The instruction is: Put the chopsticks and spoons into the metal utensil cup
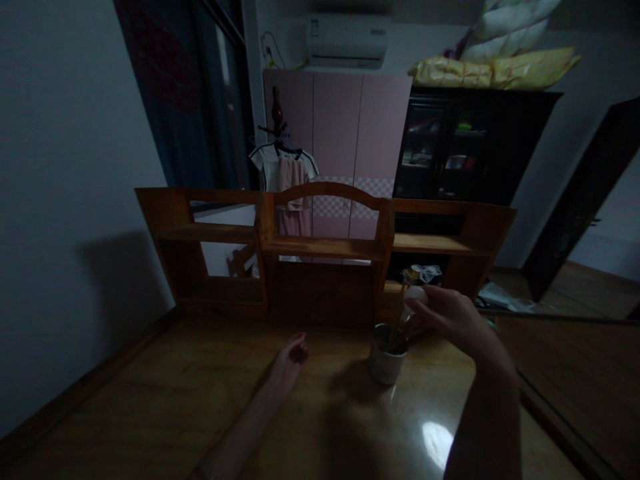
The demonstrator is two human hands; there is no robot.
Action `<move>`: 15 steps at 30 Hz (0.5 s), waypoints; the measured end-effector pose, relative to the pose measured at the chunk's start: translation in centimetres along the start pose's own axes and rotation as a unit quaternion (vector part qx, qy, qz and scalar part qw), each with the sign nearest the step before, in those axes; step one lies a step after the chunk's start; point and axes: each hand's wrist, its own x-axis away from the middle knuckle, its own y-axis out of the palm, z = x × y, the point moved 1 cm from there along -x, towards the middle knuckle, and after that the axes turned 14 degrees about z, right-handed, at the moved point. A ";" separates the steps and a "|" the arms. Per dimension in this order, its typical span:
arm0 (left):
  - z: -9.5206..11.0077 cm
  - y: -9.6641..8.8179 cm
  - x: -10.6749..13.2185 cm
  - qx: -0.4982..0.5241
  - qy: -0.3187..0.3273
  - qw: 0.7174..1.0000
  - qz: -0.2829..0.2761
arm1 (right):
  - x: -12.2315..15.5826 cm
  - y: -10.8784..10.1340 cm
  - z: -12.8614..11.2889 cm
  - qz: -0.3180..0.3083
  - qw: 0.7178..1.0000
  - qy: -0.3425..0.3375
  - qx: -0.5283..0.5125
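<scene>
My right hand (pixel 450 317) pinches a small thing with a white rounded top (pixel 415 293) and a pale, see-through lower part. Its kind is hard to make out in the dim light. Just below it stands a grey-white pot (pixel 387 363) on the wooden desk (pixel 200 373), with several thin yellowish stems or sticks (pixel 395 333) slanting up out of it. My left hand (pixel 291 355) is over the desk, left of the pot and apart from it. Its fingers are loosely curled, and nothing shows in them.
A wooden shelf unit (pixel 325 248) runs along the desk's back edge. On its right part are a bottle-like thing (pixel 411 275) and a crumpled white item (pixel 429 272). A wall (pixel 85 267) bounds the left side. Behind stand a pink wardrobe (pixel 335 120) and a dark cabinet (pixel 487 147).
</scene>
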 end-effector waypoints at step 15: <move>0.0 0.3 0.2 0.011 -0.035 0.999 -0.027 | -0.1 3.9 -0.8 -0.274 0.960 0.054 -0.032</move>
